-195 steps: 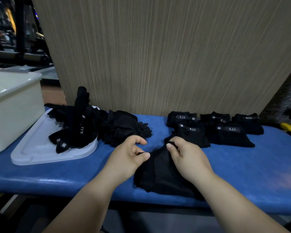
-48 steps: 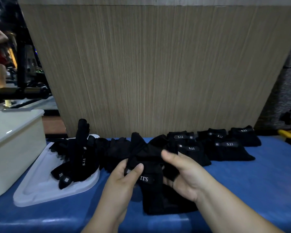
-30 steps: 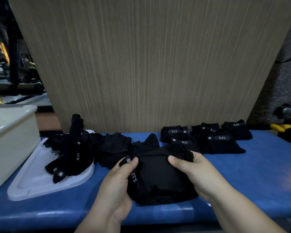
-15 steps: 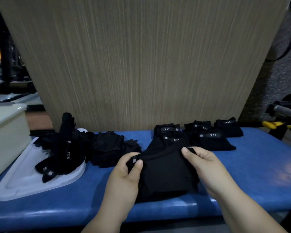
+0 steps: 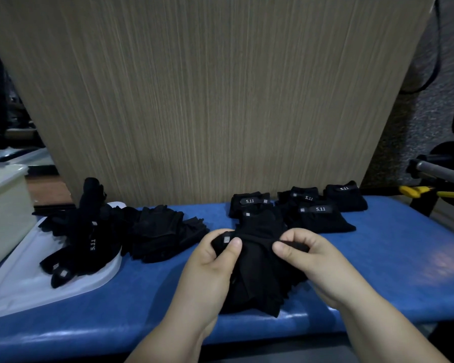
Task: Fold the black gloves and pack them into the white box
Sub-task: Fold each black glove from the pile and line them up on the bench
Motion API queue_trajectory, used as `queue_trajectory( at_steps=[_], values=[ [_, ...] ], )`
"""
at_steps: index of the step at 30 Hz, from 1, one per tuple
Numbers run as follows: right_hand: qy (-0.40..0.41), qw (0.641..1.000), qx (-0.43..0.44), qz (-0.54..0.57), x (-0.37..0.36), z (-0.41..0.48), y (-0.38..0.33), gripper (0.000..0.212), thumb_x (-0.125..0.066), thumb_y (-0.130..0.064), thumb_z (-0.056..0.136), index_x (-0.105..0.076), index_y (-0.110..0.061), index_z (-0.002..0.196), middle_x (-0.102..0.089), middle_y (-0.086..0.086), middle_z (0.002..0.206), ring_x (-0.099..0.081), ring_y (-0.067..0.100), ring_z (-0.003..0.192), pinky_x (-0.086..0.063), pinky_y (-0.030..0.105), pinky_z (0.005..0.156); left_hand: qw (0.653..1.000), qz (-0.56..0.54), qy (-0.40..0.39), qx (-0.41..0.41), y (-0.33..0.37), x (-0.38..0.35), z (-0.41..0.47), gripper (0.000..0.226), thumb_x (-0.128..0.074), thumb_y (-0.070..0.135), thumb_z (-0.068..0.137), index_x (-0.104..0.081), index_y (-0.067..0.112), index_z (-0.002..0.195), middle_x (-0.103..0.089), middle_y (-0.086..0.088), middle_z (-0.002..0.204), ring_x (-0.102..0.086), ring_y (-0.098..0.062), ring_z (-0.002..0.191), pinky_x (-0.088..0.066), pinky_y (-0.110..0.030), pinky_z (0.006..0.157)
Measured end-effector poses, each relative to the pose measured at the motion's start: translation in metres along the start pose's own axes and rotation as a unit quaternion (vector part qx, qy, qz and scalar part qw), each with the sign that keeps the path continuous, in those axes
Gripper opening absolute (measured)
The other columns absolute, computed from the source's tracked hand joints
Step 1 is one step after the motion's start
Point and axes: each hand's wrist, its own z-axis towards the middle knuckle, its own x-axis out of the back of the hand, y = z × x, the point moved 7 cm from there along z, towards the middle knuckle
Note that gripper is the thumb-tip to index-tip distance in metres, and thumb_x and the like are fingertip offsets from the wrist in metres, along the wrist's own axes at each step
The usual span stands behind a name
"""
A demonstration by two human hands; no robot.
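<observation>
A pair of black gloves lies bunched on the blue padded bench in front of me. My left hand grips its left top corner, thumb beside a small grey tag. My right hand pinches the right top edge. Several folded black gloves with "5.11" labels sit in a row behind. A loose heap of unfolded black gloves lies to the left, partly on a white lid. The white box stands at the far left edge.
A tall wood-grain panel rises right behind the bench. A yellow-handled tool and a metal bar lie off the bench at the right. Dark equipment stands beyond the white box at the left.
The glove pair was lifted, turned and laid back on the bench. Both hands have drawn together at its top edge, and the bundle looks narrower than half a second ago.
</observation>
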Motion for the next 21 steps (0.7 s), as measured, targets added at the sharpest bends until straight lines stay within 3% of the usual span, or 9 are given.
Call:
queue_trajectory(
  at_steps=[4, 7, 10, 14, 17, 21],
  values=[
    [0.095, 0.995, 0.029, -0.012, 0.030, 0.003, 0.002, 0.021, -0.073, -0.034, 0.076, -0.061, -0.018, 0.069, -0.056, 0.002, 0.066, -0.050, 0.019, 0.068, -0.040, 0.034, 0.066, 1.000, 0.003, -0.015, 0.018, -0.009, -0.019, 0.009, 0.011, -0.058, 0.026, 0.094, -0.069, 0.029, 0.091, -0.074, 0.002, 0.093, -0.069, -0.017, 0.094, -0.054, -0.039, 0.088],
    [0.166, 0.975, 0.042, -0.141, 0.064, 0.006, -0.003, 0.023, -0.071, -0.029, 0.084, -0.056, -0.015, 0.074, -0.053, -0.008, 0.059, -0.048, 0.009, 0.057, -0.039, 0.025, 0.054, 0.993, 0.116, -0.010, -0.007, -0.016, -0.037, 0.017, 0.005, -0.060, 0.031, 0.092, -0.064, 0.032, 0.095, -0.071, 0.010, 0.089, -0.065, -0.007, 0.088, -0.050, -0.023, 0.081],
    [0.184, 0.952, 0.044, -0.239, 0.090, 0.010, 0.002, 0.021, -0.073, -0.028, 0.082, -0.057, -0.019, 0.073, -0.054, -0.009, 0.059, -0.048, 0.008, 0.058, -0.038, 0.021, 0.051, 0.966, 0.254, -0.017, -0.050, -0.018, -0.060, 0.020, 0.014, -0.057, 0.034, 0.093, -0.057, 0.030, 0.107, -0.063, 0.013, 0.090, -0.058, -0.003, 0.084, -0.042, -0.016, 0.071],
    [0.177, 0.911, 0.019, -0.371, 0.102, 0.017, 0.024, 0.025, -0.073, -0.035, 0.083, -0.053, -0.025, 0.071, -0.058, -0.005, 0.063, -0.053, 0.011, 0.061, -0.041, 0.021, 0.054, 0.924, 0.372, -0.038, -0.073, -0.028, -0.080, 0.020, 0.012, -0.050, 0.034, 0.096, -0.048, 0.032, 0.108, -0.054, 0.008, 0.073, -0.053, -0.009, 0.069, -0.040, -0.023, 0.061],
    [0.167, 0.885, 0.009, -0.434, 0.099, 0.020, 0.027, 0.026, -0.068, -0.046, 0.083, -0.051, -0.029, 0.074, -0.059, -0.005, 0.065, -0.056, 0.009, 0.065, -0.047, 0.032, 0.060, 0.904, 0.419, -0.028, -0.086, -0.030, -0.080, 0.020, 0.015, -0.048, 0.037, 0.096, -0.042, 0.034, 0.110, -0.057, 0.007, 0.078, -0.058, -0.013, 0.076, -0.046, -0.029, 0.065],
    [0.148, 0.878, 0.026, -0.455, 0.086, 0.022, 0.020, 0.025, -0.063, -0.052, 0.084, -0.052, -0.030, 0.079, -0.060, -0.006, 0.067, -0.057, 0.009, 0.068, -0.048, 0.032, 0.061, 0.886, 0.457, -0.038, -0.070, -0.031, -0.066, 0.020, 0.016, -0.048, 0.041, 0.095, -0.041, 0.034, 0.107, -0.061, 0.009, 0.085, -0.060, -0.013, 0.082, -0.050, -0.032, 0.070]
  ],
)
